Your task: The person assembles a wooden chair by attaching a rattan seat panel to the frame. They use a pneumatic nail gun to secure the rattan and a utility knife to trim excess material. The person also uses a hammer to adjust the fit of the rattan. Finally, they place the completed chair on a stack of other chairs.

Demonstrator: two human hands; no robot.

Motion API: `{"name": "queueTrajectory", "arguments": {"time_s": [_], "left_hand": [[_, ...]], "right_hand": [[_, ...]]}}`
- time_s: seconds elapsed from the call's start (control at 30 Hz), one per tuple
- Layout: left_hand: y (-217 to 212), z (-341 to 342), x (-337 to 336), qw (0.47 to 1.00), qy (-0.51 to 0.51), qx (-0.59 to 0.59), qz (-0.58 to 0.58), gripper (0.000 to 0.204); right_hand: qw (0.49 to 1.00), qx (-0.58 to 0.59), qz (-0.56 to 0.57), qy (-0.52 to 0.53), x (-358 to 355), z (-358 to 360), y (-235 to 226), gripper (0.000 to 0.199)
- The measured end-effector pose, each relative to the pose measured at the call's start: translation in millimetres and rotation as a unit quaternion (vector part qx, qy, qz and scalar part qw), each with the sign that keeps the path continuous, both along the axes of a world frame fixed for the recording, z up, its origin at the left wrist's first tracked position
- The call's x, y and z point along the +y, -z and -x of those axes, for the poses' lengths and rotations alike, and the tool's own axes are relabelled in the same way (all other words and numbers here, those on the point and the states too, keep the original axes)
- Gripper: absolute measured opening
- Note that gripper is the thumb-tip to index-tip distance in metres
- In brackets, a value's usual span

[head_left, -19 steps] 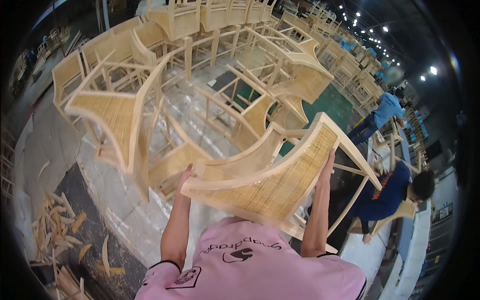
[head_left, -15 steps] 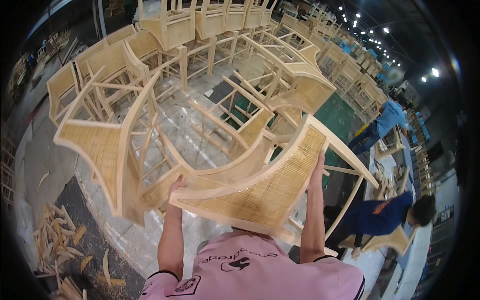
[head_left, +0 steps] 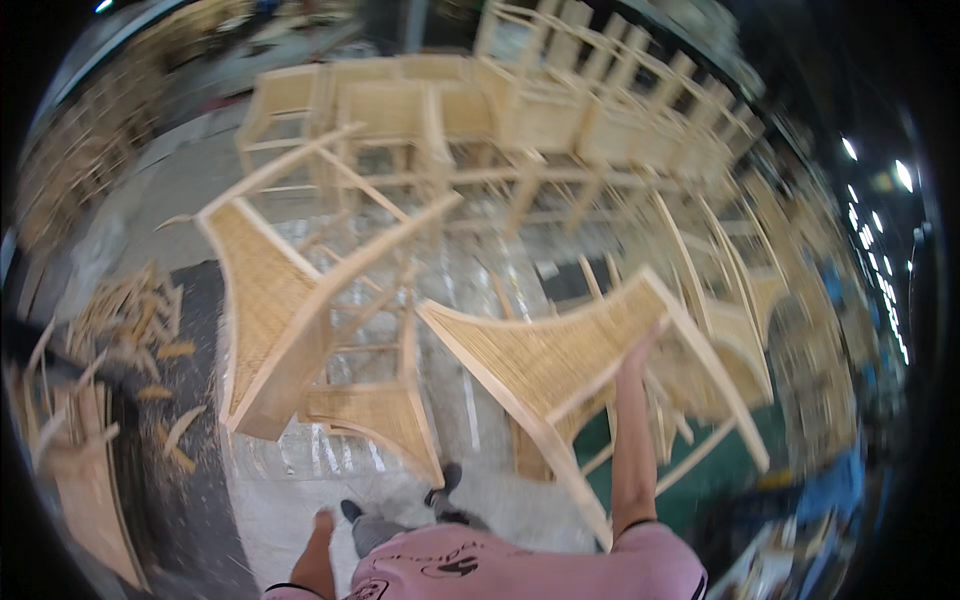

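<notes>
My right hand [head_left: 640, 350] is up at the back of a rattan chair frame [head_left: 570, 365], fingers wrapped over its pale wooden rail where the woven panel meets the edge, so that hand is closed on the frame. The chair hangs tilted in front of me, its woven panel facing up and its long wooden edge running down towards my chest. It's off the floor on this side, carried by that 1 arm as far as I can see.

My left hand [head_left: 322, 523] is low, down by my hip at the bottom edge of the view, away from the chair. It's blurred and half cut off, so I can't tell how far open it is; nothing shows in it.

Just to the left stands a second woven chair [head_left: 270, 300], tipped on its side with its legs poking out, resting on a shiny plastic sheet [head_left: 470, 290] spread over the floor. Behind it, a long row of more bare chair frames [head_left: 520, 110] stretches away, stacked close together.

Far left, there's a heap of wood offcuts [head_left: 130, 320] on the dark floor. Below me I see my pink shirt [head_left: 500, 570] and my dark shoes [head_left: 440, 480] on the grey floor. The whole view is smeared with motion, especially on the right.
</notes>
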State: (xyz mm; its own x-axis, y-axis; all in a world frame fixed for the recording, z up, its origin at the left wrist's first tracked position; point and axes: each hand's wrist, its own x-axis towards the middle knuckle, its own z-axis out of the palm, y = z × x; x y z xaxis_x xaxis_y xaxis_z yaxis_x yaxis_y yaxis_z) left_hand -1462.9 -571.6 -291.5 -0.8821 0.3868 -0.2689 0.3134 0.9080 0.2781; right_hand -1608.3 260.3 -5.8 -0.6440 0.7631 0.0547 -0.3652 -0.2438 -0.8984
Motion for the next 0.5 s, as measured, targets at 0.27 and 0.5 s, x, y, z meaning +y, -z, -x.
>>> {"name": "queueTrajectory", "arguments": {"time_s": [0.27, 0.5], "left_hand": [[-101, -262, -91, 0.581, -0.735, -0.305, -0.169, 0.041], [-54, -159, 36, 0.640, -0.643, -0.315, -0.277, 0.046]], "right_hand": [[0.984, -0.162, 0.030, 0.073, -13, 117, 8, 0.081], [0.990, -0.061, 0.110, -0.064, 68, 94, 53, 0.074]]}}
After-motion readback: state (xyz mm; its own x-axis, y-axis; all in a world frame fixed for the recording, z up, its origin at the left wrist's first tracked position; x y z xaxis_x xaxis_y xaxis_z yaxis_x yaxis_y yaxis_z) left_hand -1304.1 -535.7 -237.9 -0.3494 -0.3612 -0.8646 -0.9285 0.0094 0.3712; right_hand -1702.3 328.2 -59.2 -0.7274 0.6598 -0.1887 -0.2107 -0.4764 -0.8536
